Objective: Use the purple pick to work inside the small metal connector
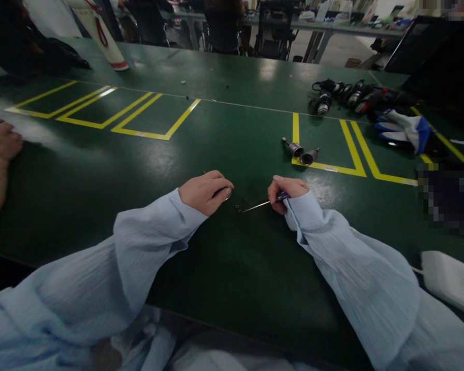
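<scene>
Purple-handled tool, gripped in your right hand, could flick small parts left if pushed; left hand's grip unclear.

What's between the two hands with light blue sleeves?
In the head view: tiny dark parts on the table and the metal shaft of the purple-handled tool in the right hand.

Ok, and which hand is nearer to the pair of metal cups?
Right. The right hand is just on the near side of the metal cups, not touching them. The left hand is farther off, to their left and also nearer the wearer.
</scene>
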`<state>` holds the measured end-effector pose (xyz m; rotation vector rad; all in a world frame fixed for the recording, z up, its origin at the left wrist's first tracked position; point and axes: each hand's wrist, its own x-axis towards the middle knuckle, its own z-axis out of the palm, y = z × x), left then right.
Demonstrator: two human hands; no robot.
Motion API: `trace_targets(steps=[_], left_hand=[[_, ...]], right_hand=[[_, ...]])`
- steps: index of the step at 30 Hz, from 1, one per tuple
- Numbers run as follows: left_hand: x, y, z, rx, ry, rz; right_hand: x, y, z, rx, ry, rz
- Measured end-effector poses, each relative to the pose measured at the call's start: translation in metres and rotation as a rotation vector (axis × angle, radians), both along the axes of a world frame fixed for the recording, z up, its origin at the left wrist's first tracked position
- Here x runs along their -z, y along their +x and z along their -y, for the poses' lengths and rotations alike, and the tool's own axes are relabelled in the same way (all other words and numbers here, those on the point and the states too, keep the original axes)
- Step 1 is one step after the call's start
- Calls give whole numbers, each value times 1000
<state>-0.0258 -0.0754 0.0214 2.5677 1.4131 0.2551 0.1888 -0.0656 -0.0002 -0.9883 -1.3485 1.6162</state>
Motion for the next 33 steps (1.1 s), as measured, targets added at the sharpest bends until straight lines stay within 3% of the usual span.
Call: trace_targets(steps=[6,33], left_hand=[[-2,0,4,1,-14,57],[0,10,10,3,41,-62]], right_hand=[[0,1,0,-8,-7,3],[-1,3,-4,-23,-50,-2]])
